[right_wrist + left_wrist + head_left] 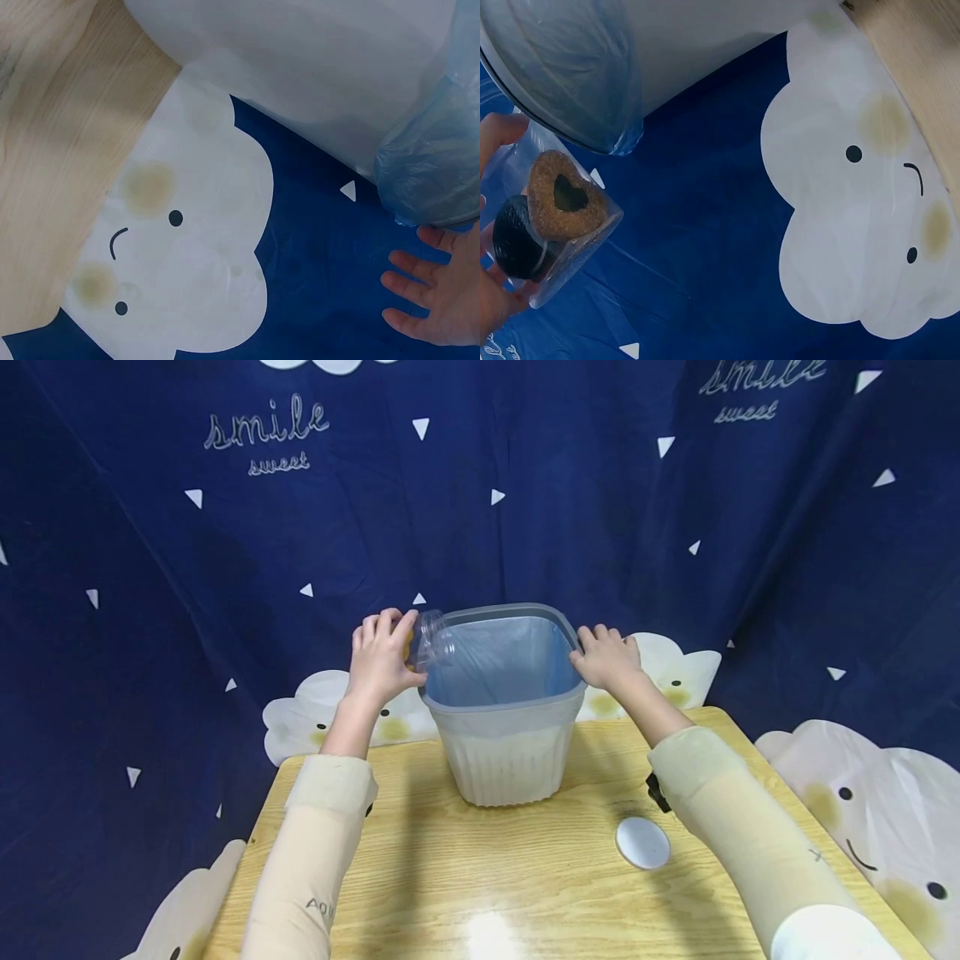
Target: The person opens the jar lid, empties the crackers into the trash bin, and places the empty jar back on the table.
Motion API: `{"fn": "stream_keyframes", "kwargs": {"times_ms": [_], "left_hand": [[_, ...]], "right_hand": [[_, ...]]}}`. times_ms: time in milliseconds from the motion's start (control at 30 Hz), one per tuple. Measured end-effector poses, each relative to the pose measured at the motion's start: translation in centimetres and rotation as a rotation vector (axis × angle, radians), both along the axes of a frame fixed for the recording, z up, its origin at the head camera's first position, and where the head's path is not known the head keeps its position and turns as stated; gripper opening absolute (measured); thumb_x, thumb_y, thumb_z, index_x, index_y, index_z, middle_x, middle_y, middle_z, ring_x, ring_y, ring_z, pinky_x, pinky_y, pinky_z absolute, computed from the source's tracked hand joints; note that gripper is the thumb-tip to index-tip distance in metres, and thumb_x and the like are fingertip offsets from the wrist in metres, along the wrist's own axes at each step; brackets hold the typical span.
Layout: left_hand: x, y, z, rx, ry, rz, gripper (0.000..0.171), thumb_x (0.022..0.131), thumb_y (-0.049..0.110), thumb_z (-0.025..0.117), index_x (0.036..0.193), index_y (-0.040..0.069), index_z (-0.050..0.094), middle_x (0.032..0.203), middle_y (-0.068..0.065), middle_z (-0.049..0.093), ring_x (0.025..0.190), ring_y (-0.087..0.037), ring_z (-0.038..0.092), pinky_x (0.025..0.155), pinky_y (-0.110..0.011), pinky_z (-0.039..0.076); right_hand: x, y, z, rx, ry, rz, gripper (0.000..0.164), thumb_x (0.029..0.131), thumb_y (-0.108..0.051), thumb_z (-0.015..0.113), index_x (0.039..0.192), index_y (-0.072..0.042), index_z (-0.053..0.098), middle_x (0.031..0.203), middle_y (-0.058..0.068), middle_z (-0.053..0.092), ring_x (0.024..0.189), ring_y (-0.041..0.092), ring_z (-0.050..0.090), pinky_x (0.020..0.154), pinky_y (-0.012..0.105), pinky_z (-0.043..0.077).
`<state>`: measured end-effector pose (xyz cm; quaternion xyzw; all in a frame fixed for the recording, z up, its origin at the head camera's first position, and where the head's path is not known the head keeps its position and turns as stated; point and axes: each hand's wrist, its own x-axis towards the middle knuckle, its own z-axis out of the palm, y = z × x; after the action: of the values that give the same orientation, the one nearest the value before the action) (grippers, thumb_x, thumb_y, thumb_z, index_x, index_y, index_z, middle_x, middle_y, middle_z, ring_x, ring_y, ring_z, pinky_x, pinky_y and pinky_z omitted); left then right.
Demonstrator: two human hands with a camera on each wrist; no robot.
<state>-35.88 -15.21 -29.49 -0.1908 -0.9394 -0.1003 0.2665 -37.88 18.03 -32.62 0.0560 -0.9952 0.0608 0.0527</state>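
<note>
My left hand (381, 658) grips a clear plastic jar (432, 639), tipped on its side with its mouth over the left rim of a bin. In the left wrist view a brown heart-shaped piece (564, 196) with a dark heart in its middle and a dark rounded piece (519, 234) show through the jar's wall. The whitish bin (504, 747) stands upright, with a translucent blue liner bag (502, 664) inside and a grey rim. At the bin's right rim is my right hand (609, 657), its fingers spread and its thumb at the edge.
A round white lid (642, 842) lies flat on the wooden table (480, 868), in front of the bin to the right. Behind the table hangs a dark blue curtain (465, 485) with white triangles and cloud faces.
</note>
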Motion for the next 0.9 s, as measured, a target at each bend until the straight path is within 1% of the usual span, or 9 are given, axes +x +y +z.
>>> {"fn": "stream_keyframes", "kwargs": {"times_ms": [167, 267, 367, 600, 700, 900], "left_hand": [[0.2, 0.4, 0.4, -0.037, -0.009, -0.003, 0.090, 0.057, 0.028, 0.085, 0.134, 0.014, 0.040, 0.127, -0.014, 0.039, 0.118, -0.036, 0.031, 0.101, -0.052, 0.026], [0.2, 0.6, 0.5, -0.077, -0.006, -0.003, 0.090, 0.057, 0.027, 0.085, 0.134, 0.013, 0.040, 0.126, -0.013, 0.039, 0.118, -0.035, 0.031, 0.101, -0.051, 0.026], [0.1, 0.7, 0.5, -0.121, 0.009, -0.008, 0.089, 0.057, 0.027, 0.084, 0.134, 0.013, 0.041, 0.125, -0.013, 0.040, 0.117, -0.035, 0.032, 0.101, -0.051, 0.026], [0.0, 1.0, 0.4, -0.214, 0.073, -0.029, 0.084, 0.059, 0.027, 0.081, 0.132, 0.014, 0.042, 0.123, -0.012, 0.041, 0.113, -0.033, 0.035, 0.097, -0.050, 0.029], [0.0, 1.1, 0.5, -0.243, 0.089, -0.035, 0.085, 0.058, 0.026, 0.082, 0.132, 0.014, 0.042, 0.124, -0.012, 0.041, 0.113, -0.033, 0.035, 0.096, -0.049, 0.029], [0.0, 1.3, 0.7, -0.325, 0.105, -0.025, 0.087, 0.058, 0.028, 0.083, 0.133, 0.014, 0.042, 0.127, -0.012, 0.041, 0.113, -0.033, 0.035, 0.096, -0.047, 0.030]], "right_hand": [[0.0, -0.1, 0.0, 0.000, -0.002, 0.002, 0.051, 0.094, -0.034, 0.033, 0.134, -0.003, 0.032, 0.131, 0.024, 0.036, 0.119, 0.043, 0.033, 0.095, 0.063, 0.026], [-0.1, 0.0, 0.0, 0.000, -0.005, 0.002, 0.051, 0.094, -0.033, 0.032, 0.135, -0.003, 0.031, 0.131, 0.025, 0.036, 0.120, 0.043, 0.032, 0.095, 0.063, 0.026], [-0.1, 0.0, 0.0, 0.000, -0.007, 0.001, 0.051, 0.094, -0.034, 0.031, 0.135, -0.003, 0.031, 0.131, 0.025, 0.036, 0.120, 0.043, 0.032, 0.095, 0.063, 0.026], [0.0, -0.1, 0.0, -0.005, -0.010, 0.003, 0.051, 0.094, -0.034, 0.031, 0.135, -0.003, 0.031, 0.132, 0.024, 0.035, 0.121, 0.043, 0.031, 0.097, 0.063, 0.025], [0.0, -0.1, 0.0, -0.009, -0.012, 0.003, 0.051, 0.094, -0.034, 0.032, 0.135, -0.003, 0.031, 0.133, 0.024, 0.034, 0.121, 0.043, 0.031, 0.096, 0.063, 0.025], [-0.1, 0.0, 0.0, -0.009, -0.007, 0.005, 0.051, 0.094, -0.034, 0.032, 0.135, -0.003, 0.031, 0.132, 0.025, 0.035, 0.120, 0.043, 0.031, 0.095, 0.063, 0.026]]}}
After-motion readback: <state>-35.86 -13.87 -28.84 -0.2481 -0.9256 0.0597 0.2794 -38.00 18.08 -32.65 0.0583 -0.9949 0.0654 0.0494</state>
